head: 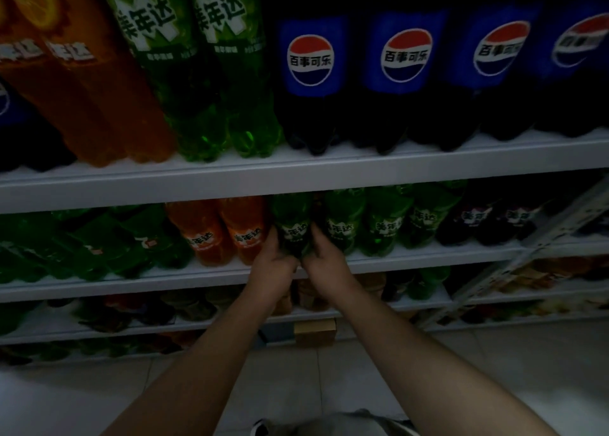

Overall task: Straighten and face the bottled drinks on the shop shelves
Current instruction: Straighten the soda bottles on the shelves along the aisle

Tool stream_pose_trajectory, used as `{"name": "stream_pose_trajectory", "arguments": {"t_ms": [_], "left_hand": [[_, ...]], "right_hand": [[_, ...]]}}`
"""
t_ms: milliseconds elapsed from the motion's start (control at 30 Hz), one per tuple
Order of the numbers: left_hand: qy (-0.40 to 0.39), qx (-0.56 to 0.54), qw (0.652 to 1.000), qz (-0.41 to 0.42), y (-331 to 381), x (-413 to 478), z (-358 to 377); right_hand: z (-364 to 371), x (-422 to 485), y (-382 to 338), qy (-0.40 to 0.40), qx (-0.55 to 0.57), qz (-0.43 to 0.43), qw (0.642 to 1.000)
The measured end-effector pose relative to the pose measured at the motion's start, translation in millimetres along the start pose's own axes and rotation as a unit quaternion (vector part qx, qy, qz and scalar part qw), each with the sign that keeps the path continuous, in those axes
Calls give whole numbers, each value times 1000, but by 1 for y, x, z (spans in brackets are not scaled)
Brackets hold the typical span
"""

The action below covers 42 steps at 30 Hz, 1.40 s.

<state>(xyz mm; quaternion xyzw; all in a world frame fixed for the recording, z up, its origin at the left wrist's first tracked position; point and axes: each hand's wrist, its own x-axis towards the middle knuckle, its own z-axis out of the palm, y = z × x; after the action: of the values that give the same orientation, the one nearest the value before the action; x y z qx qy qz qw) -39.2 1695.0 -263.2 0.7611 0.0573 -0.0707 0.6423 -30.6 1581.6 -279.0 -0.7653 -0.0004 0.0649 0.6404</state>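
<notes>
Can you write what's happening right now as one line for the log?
step: facing green bottle | left hand: grips it | right hand: grips it | place: middle shelf

Small cardboard box (314, 331), pale tiled floor (494, 369), slanted metal strut (543, 234)

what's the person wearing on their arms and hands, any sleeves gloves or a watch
No gloves, rings or watch show on the left hand or right hand. Both arms are bare to the picture's edge, no sleeves in view.
</notes>
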Motion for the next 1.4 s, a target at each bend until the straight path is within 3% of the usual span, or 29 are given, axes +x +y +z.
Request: {"name": "stream_pose_trajectory", "arguments": {"t_ms": [133, 233, 367, 500, 600, 700, 933, 1233, 1400], "left_hand": [[57, -27, 996, -58, -6, -10, 9], [100, -20, 988, -116, -13, -23, 31], [49, 31, 994, -97, -6, -20, 76], [-3, 29, 997, -65, 10, -6, 112], [-10, 29, 998, -54, 11, -2, 124], [13, 8, 997, -77, 5, -5, 121], [76, -13, 986, -149, -26, -23, 72], [117, -85, 971, -189, -52, -34, 39], [109, -107, 967, -204, -63, -31, 44]], "right_hand": [[-28, -16, 21, -6, -2, 27, 1000], [-70, -38, 48, 118, -13, 61, 991], [-148, -54, 58, 294, -32, 76, 952], [-204, -54, 36, 339, -97, 40, 935], [-217, -41, 4, 356, -179, -57, 915], [-219, -19, -26, 356, -249, -115, 893], [-220, 11, -40, 288, -289, -39, 912], [-253, 16, -43, 185, -194, -35, 963], [-261, 18, -42, 148, -190, -23, 970]]}}
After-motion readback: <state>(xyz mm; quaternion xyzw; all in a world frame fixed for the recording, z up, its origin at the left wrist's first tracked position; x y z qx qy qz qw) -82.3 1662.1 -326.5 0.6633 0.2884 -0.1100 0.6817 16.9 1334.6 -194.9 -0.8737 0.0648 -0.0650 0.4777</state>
